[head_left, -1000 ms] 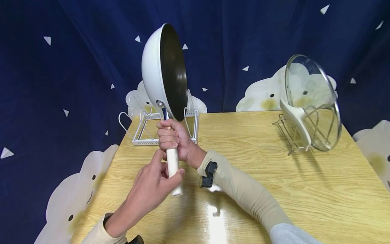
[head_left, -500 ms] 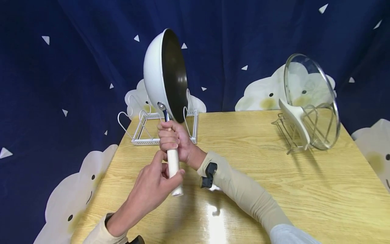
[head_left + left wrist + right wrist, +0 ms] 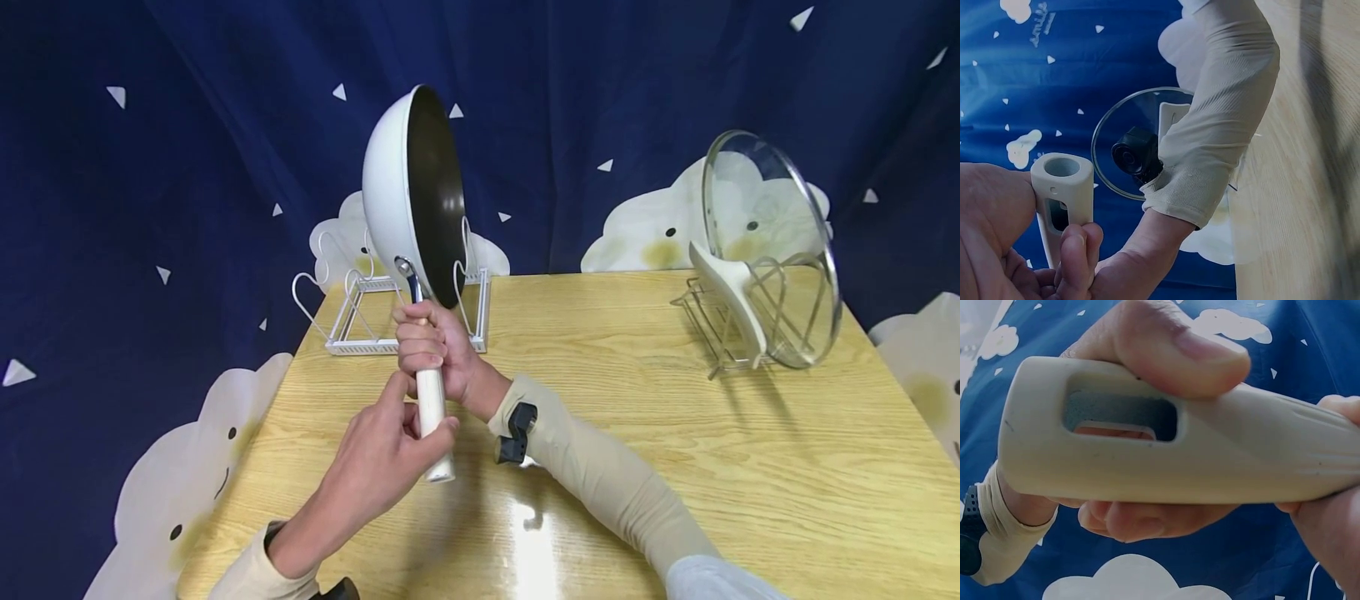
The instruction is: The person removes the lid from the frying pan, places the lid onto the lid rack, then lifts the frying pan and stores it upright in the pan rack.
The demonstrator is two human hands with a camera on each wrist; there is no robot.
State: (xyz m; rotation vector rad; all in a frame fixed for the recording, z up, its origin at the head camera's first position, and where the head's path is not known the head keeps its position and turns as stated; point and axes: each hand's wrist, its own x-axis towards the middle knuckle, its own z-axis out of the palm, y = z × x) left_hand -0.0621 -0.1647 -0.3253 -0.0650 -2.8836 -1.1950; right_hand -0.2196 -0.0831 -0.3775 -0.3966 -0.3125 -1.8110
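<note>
A frying pan, white outside and dark inside, stands on edge in the air above the table, its cream handle pointing down toward me. My right hand grips the upper part of the handle. My left hand pinches the lower end between thumb and fingers. In the left wrist view the hollow handle end sits in my left hand. The right wrist view shows the handle close up, with the left thumb pressed on top. The pan's lower rim hangs just above a white wire rack.
The white wire rack stands at the table's back left edge. At the back right, a glass lid with a white handle leans upright in a metal rack. A dark blue curtain with cloud shapes surrounds the table.
The pan has come down a little and shifted slightly right, closer to the white rack. Both hands keep the same hold on the handle.
</note>
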